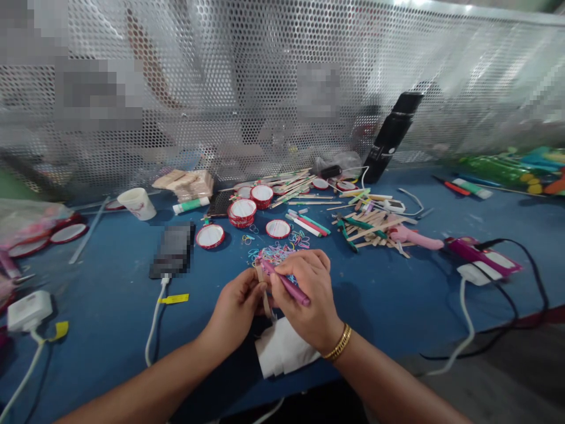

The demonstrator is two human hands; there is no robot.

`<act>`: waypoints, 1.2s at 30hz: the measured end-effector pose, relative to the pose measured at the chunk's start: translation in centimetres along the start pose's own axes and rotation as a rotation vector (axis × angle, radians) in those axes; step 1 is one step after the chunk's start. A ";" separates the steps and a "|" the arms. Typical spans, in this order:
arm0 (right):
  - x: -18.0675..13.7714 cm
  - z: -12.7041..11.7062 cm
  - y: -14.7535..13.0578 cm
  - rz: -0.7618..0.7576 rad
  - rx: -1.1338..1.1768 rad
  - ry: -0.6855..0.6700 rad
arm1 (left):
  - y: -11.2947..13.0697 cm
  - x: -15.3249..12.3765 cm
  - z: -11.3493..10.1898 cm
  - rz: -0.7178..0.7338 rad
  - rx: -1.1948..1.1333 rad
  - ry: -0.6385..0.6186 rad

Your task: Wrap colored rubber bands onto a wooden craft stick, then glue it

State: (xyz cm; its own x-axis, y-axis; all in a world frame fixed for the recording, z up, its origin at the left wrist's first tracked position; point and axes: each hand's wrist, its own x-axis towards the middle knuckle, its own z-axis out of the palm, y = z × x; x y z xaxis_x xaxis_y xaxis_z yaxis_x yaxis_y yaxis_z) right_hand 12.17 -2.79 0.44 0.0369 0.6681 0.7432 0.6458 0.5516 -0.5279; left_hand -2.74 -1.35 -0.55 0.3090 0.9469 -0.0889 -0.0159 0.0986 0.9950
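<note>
My left hand point(236, 309) is closed around a small wooden stick piece point(263, 291) held just above the blue table point(110, 306). My right hand point(306, 297), with a gold bracelet at the wrist, grips a pink-purple pen-like tool point(289, 287) whose tip points at the wooden piece. Both hands meet over a heap of small coloured rubber bands point(276, 254). A white folded cloth or paper point(282, 350) lies under my wrists.
Round red-rimmed lids point(242, 211) and loose wooden sticks point(375, 227) lie beyond my hands. A phone point(173, 250) on a white cable sits to the left, a white cup point(138, 204) behind it. A pink glue gun point(417, 238), chargers and a black bottle point(391, 138) stand right; a perforated metal screen closes the back.
</note>
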 end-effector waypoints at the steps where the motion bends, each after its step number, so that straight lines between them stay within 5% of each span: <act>1: 0.0 0.0 0.0 0.001 0.003 0.006 | 0.0 0.0 0.0 -0.002 -0.002 0.000; 12: 0.3 -1.0 0.4 0.012 0.022 0.071 | 0.6 0.4 -0.6 -0.105 -0.170 0.029; 19: 3.5 -3.4 0.5 -0.063 0.042 -0.027 | 1.2 0.3 -1.0 -0.137 -0.240 0.067; 27: 5.0 -1.4 2.6 -0.368 -0.151 -0.186 | 1.3 0.3 -1.0 -0.135 -0.296 0.101; 36: 3.3 -0.5 3.8 -0.257 -0.029 -0.218 | 0.4 1.0 -1.3 -0.163 -0.317 0.099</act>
State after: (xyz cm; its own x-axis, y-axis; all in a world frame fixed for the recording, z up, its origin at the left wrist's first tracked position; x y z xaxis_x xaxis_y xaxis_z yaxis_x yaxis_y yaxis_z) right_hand 15.11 1.31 1.08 -0.2918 0.6020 0.7433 0.6346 0.7033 -0.3204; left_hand -3.69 0.04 -0.26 0.2386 0.9343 -0.2648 -0.2728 0.3261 0.9051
